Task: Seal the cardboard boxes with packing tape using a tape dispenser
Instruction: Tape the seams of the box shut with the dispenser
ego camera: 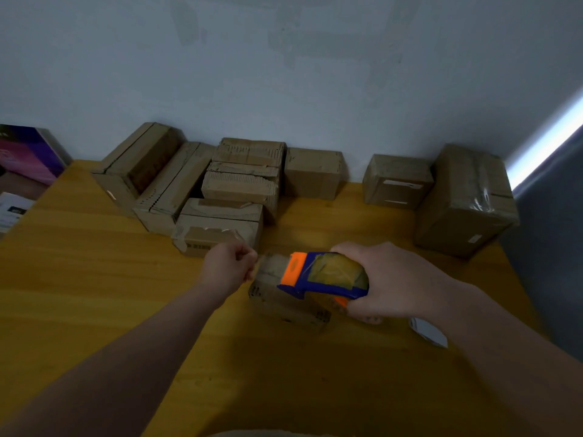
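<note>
A small cardboard box (285, 305) is seen near the middle of the yellow wooden tabletop (94, 279), close to the person. A blue and orange tape dispenser (325, 275) is held just over this box, and part of the box top is hidden by it. The tape dispenser is gripped by the right hand (394, 279), with the fingers (369, 318) curled under it and the thumb side laid over its top. A roll of see-through tape can be made out inside the blue body. A short strip of tape (273, 263) is stretched from the orange end of the dispenser to the left hand (228, 263). The fingers (249, 253) of the left hand are curled tight, and the end of the tape is pinched between them. It cannot be told if the strip is touching the box top, because the picture is blurred there. A pile of cardboard boxes (239, 184) is stacked at the back of the tabletop against the pale wall (284, 74), some lying flat and some leaning. To the right of the pile, a single brown box (396, 181) is set by the wall, and a bigger box (467, 200) wrapped with shiny tape is placed at the right edge. A scrap of white paper (429, 332) is lying on the tabletop just beside the right wrist. A purple box (28, 152) is seen at the far left, off the tabletop.
</note>
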The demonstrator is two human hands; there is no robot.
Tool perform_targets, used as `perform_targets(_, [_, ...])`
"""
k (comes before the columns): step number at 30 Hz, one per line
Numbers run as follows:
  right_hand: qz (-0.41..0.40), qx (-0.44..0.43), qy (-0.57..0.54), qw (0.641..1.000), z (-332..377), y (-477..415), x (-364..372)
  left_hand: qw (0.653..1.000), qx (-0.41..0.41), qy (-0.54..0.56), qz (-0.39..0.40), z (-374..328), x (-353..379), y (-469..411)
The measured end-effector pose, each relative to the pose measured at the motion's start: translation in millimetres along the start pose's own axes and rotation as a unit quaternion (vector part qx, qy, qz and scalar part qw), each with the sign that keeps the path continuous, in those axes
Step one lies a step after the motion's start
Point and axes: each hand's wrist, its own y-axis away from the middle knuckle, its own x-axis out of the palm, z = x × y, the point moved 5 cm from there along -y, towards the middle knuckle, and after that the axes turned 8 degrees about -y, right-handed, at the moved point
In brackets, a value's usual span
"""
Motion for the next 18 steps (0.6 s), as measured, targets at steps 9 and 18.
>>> perform_targets(9, [-0.002, 0.005, 0.103, 0.995, 19.7, -27.2, 5.0, 0.995, 0.016, -0.084, -0.046, 17.6, 8.2, -14.5])
perform_targets(18, [-0.006, 0.012, 0.124, 0.992, 24.1, -36.6, 7.6, 0.999, -0.011, -0.037, -0.006, 33.1, 35.7, -12.3])
